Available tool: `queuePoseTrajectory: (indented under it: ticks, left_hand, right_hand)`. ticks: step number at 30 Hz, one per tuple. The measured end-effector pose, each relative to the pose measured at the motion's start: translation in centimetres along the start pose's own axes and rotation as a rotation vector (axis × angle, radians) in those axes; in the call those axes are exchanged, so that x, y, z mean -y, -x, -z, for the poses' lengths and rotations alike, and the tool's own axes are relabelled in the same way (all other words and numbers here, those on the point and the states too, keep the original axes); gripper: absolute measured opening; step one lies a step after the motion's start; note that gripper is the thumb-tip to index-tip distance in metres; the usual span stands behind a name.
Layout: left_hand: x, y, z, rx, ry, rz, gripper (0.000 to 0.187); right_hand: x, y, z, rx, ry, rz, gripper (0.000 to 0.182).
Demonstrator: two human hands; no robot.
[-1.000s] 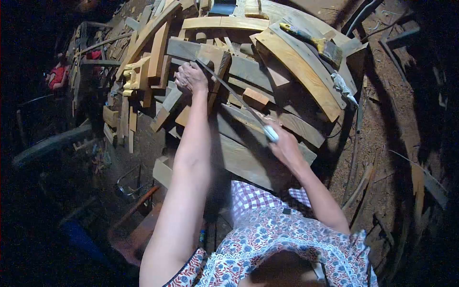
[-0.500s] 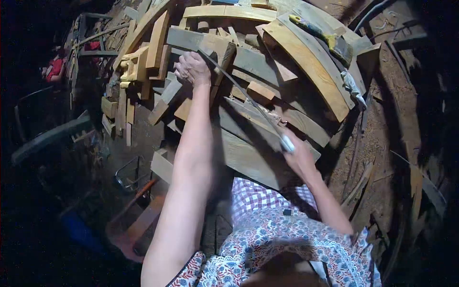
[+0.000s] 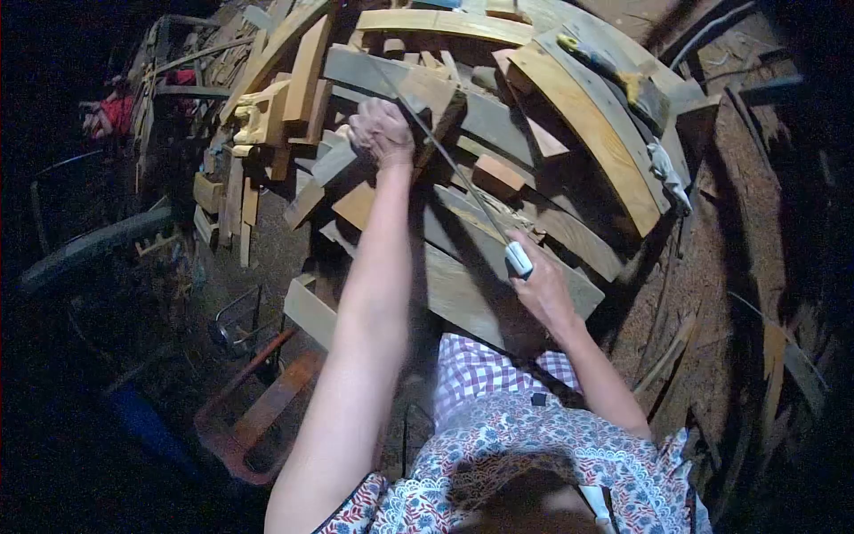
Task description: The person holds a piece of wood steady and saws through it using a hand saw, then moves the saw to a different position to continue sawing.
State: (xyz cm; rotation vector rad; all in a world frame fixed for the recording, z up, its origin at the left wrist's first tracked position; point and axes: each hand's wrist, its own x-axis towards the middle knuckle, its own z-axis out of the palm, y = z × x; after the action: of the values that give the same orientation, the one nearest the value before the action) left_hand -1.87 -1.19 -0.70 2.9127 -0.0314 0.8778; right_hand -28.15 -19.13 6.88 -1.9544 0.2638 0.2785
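Note:
My right hand (image 3: 544,283) is closed around the pale handle (image 3: 519,259) of a long, thin-bladed tool that looks like a hand saw. Its narrow blade (image 3: 463,176), seen nearly edge-on, slants up and left across the wood. Just left of the blade, my left hand (image 3: 382,132) is closed, fingers curled down on a wooden piece that it mostly hides. Beyond it lies a board (image 3: 365,69) with a tan end. Below the blade are a wide plank (image 3: 463,289) by my knees and a small wooden block (image 3: 498,175). Teeth on the blade cannot be made out.
A curved board (image 3: 587,133) arcs along the right, with a yellow-and-black tool (image 3: 609,76) and a pale cloth (image 3: 669,176) beyond it. Wood offcuts (image 3: 307,71) pile at upper left. An orange-red metal frame (image 3: 258,427) stands at lower left. A person in red (image 3: 114,117) is far left.
The tool's handle and my right hand have shifted slightly up and left, its blade reaching farther past my left hand. The whole view has moved slightly; my left hand stays on the wood.

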Motion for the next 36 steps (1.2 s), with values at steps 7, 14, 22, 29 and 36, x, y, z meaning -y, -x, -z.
queuePoseTrajectory:
  ticks: [7, 14, 22, 29, 36]
  left_hand:
    - [-0.1, -0.6, 0.1, 0.092, 0.038, 0.098, 0.024]
    - [0.2, -0.3, -1.0, -0.067, -0.07, 0.047, 0.013]
    - [0.4, -0.1, -0.9, -0.069, 0.014, 0.024, 0.017]
    - [0.2, -0.1, -0.9, -0.082, -0.006, 0.029, 0.016]
    - [0.0, -0.2, -0.6, -0.122, 0.012, 0.006, 0.015]
  right_hand:
    - [2.6, -6.8, -1.6, 0.01, 0.024, -0.012, 0.056]
    - [-0.4, 0.8, 0.1, 0.052, 0.05, -0.151, 0.063]
    - [-1.7, 4.3, 0.0, 0.037, 0.045, -0.244, 0.068]
    - [-2.5, 4.4, -0.2, -0.003, 0.065, -0.199, 0.066]
    - [-2.7, 4.5, -0.7, -0.064, 0.052, -0.124, 0.061]
